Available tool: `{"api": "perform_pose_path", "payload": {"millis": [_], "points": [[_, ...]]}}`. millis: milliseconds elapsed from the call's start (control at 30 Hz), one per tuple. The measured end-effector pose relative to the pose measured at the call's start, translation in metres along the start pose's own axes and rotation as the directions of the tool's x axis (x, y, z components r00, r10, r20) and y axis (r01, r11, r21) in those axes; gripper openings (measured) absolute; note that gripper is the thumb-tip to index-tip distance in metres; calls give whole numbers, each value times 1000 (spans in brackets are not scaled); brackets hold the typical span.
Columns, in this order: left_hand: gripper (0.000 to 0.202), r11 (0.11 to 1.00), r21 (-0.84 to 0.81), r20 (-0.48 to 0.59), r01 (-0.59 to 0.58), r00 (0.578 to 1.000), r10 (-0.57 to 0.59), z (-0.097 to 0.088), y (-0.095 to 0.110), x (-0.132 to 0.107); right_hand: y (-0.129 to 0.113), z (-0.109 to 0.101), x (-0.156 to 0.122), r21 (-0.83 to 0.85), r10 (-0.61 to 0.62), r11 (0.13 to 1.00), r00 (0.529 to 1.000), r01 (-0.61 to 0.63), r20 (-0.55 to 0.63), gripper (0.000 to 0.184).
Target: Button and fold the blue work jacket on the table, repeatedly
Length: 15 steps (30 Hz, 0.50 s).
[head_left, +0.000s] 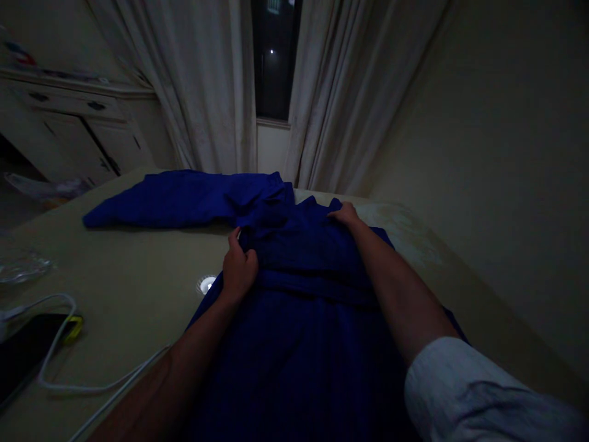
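A dark blue robe (304, 319) lies spread on a pale bed (138, 264), one sleeve (175, 199) stretched out to the left. My left hand (238, 267) rests on the robe's left side near the waist, fingers curled and gripping the cloth. Farther away, my right hand (344, 214) presses on the shoulder area near the collar, fingers closed on the fabric. A band of the same blue cloth (317, 287) crosses the robe at the waist between my forearms.
A white cable (59, 344) loops on the bed at the left beside a dark device with a yellow edge (32, 344). A small round white object (207, 284) lies by my left hand. White drawers (78, 129), curtains (207, 86) and a dark window (273, 58) stand beyond.
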<state>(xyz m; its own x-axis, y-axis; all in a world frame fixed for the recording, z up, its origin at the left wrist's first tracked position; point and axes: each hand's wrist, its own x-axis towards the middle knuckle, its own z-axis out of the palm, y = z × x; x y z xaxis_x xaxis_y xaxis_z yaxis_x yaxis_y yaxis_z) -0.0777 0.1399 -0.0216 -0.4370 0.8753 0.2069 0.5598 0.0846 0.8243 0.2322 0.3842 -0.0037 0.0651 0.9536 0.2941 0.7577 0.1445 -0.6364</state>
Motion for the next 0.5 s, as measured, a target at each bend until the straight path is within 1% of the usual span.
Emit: {"api": "perform_pose_path", "payload": {"millis": [33, 67, 100, 133, 167, 200, 233, 267, 300, 333, 367, 400, 500], "points": [[72, 1000, -1, -2, -5, 1000, 5, 0, 0, 0, -6, -5, -2, 37, 0, 999, 1000, 0, 3, 44], [71, 1000, 1, -6, -10, 1000, 10, 1, -1, 1, -12, -13, -8, 76, -17, 997, 1000, 17, 3, 37], [71, 1000, 6, -13, -13, 1000, 13, 1, -2, 1, -17, -24, -18, 124, -77, 989, 997, 76, 4, 33], [70, 1000, 11, -18, -16, 1000, 16, 1, -3, 1, -21, -37, -32, 171, -180, 970, 983, 174, 22, 33], [70, 1000, 15, -21, -18, 1000, 19, 1, -3, 2, -24, -51, -50, 211, -304, 936, 949, 282, 82, 33], [69, 1000, 17, -24, -19, 1000, 19, 2, -4, 2, -25, -67, -71, 237, -427, 893, 886, 382, 181, 33], [68, 1000, 17, -28, -20, 999, 20, 1, -5, 3, -25, -82, -96, 239, -515, 855, 801, 460, 304, 33], [68, 1000, 13, -36, -20, 999, 21, 1, -5, 3, -24, -97, -122, 211, -551, 832, 717, 514, 427, 32], [67, 1000, 6, -48, -23, 999, 23, 1, -6, 3, -22, -111, -149, 160, -542, 822, 666, 547, 512, 32], [66, 1000, -3, -68, -31, 997, 31, 1, -6, 4, -20, -123, -175, 102, -513, 822, 650, 560, 561, 34], [65, 999, -10, -95, -48, 994, 47, 1, -5, 4, -18, -133, -199, 53, -481, 831, 666, 554, 570, 36], [64, 997, -13, -124, -78, 989, 75, 0, -4, 4, -15, -142, -222, 23, -457, 845, 698, 535, 551, 38], [61, 981, 29, -175, -190, 966, 193, -2, 1, 3, -6, -167, -281, 4, -417, 885, 788, 465, 453, 41]]}}
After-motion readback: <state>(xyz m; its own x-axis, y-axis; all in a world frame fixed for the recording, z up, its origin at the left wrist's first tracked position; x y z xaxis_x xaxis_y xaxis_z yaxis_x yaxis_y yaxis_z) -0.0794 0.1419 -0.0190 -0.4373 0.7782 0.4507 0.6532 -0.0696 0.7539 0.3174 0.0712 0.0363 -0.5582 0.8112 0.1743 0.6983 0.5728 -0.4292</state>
